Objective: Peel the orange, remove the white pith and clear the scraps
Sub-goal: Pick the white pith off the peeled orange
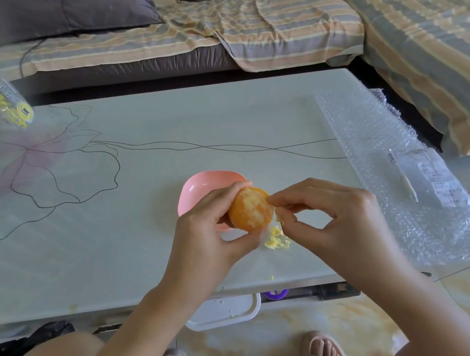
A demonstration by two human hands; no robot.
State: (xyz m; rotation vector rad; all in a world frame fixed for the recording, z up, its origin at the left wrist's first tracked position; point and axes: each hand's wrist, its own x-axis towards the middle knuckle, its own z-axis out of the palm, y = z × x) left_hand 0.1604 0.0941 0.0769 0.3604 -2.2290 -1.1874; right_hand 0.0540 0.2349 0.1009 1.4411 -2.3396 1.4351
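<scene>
orange [251, 209] in left hand [209, 227] by pink bowl [198, 191], right hand [339, 213] pinching pith [278, 217].

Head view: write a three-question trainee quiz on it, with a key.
1. What colour is the bowl behind the orange?
2. True or false: the left hand holds the orange while the right hand pinches pith at its edge.
3. Where do the scraps lie? A) in the bowl; B) on the table; C) in the left hand.

Key: 1 pink; 2 true; 3 B.
</scene>
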